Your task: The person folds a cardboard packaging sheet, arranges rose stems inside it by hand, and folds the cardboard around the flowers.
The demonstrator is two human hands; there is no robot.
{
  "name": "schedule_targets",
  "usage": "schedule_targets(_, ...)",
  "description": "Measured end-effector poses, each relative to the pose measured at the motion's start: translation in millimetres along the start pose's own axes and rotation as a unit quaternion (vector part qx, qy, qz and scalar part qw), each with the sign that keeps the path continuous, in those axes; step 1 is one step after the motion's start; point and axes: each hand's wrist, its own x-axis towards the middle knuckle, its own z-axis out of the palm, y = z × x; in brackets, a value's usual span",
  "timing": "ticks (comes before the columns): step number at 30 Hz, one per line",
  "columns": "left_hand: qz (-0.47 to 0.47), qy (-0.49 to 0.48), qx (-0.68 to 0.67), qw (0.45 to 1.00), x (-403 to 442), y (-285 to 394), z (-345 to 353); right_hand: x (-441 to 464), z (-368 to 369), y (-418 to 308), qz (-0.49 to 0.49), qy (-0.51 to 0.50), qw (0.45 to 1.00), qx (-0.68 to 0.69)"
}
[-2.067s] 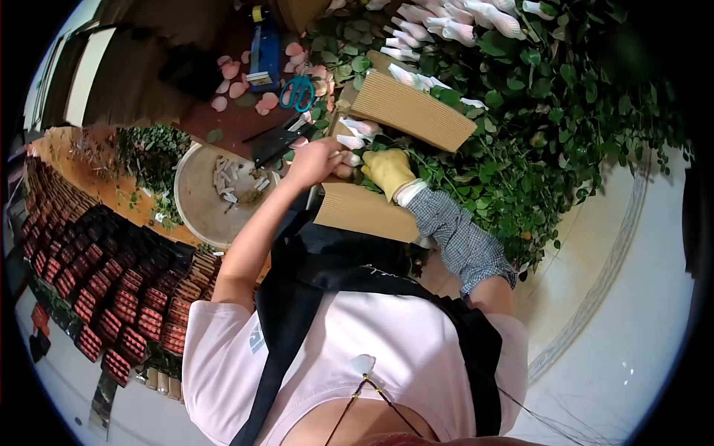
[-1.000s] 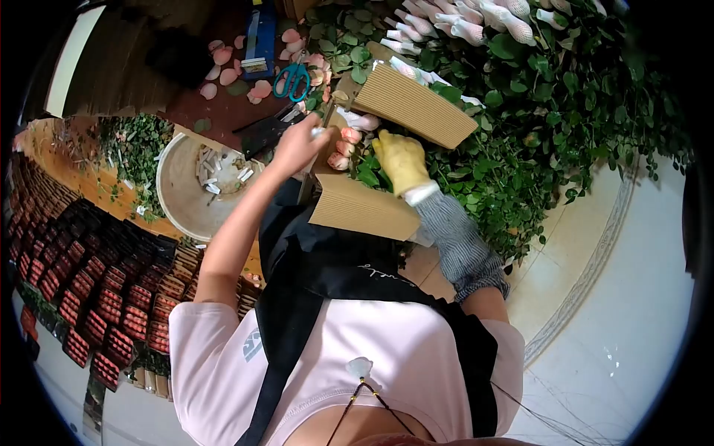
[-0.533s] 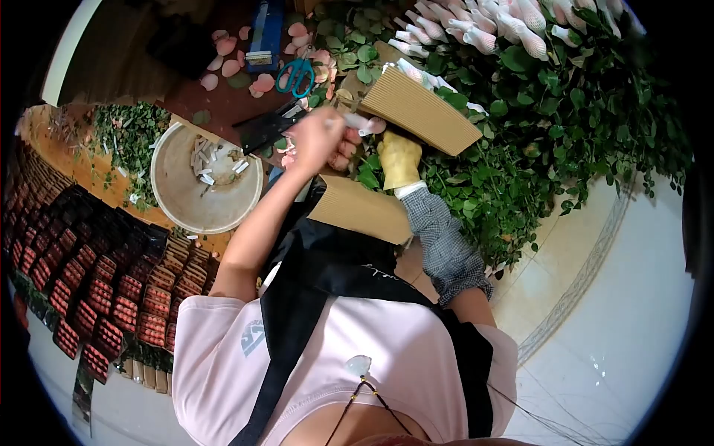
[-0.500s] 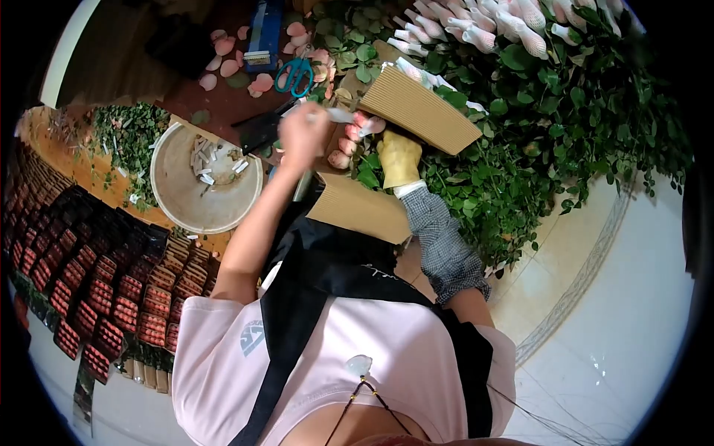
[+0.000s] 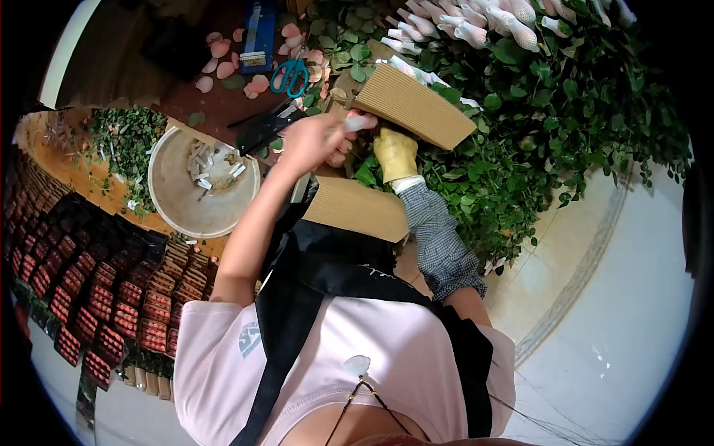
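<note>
My bare left hand [image 5: 312, 141] reaches in from the left, its fingers closed around a small white sleeve [image 5: 361, 122] that looks like the net sleeves on the rose buds behind. Pink rose buds [image 5: 340, 154] lie beneath my fingers, mostly covered by the hand. In a yellow glove, my right hand [image 5: 396, 154] is curled closed beside them, among green leaves; what it grips is hidden. Corrugated cardboard pieces stand on either side: one [image 5: 415, 105] beyond the glove, another [image 5: 357, 209] nearer my apron.
Teal scissors [image 5: 290, 76] and a blue tool [image 5: 259, 37] lie among loose petals on the table. A round white tub [image 5: 204, 215] at the left holds several white scraps. Sleeved roses [image 5: 513, 26] with leafy stems heap up at the right. Trays of pink roses [image 5: 100, 297] stand lower left.
My left hand has moved right and slightly down, bringing the white sleeve to the rose buds and covering more of them. My gloved right hand stays nearly in place.
</note>
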Motion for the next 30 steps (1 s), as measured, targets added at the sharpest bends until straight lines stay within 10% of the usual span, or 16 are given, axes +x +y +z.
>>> schedule_targets(6, -0.33, -0.076, 0.14, 0.93, -130.3, -94.7, -144.2, -17.9, -33.5, 22.1, -0.115, 0.005, 0.969, 0.218)
schedule_targets(9, -0.269, 0.012, 0.332, 0.904, -176.5, -120.6, -169.0, -35.3, -87.7, 16.4, -0.173, -0.121, 0.934, 0.289)
schedule_targets(13, -0.253, 0.067, -0.007, 0.965, -117.5, -80.8, -110.5, -36.8, -91.9, -14.2, -0.27, -0.113, 0.865, 0.408)
schedule_targets(16, -0.224, -0.063, -0.282, 0.931, -67.1, -74.6, -37.6, -22.9, -50.8, -21.7, -0.273, -0.159, 0.942, 0.111)
schedule_targets(23, -0.1, -0.226, 0.014, 0.969, -23.6, -52.8, 17.8, -26.6, -24.5, -21.3, -0.244, -0.138, 0.96, 0.023)
schedule_targets(30, -0.145, -0.287, -0.364, 0.874, -31.6, -43.5, 3.8, -40.9, -33.7, -1.3, -0.17, -0.161, 0.932, 0.275)
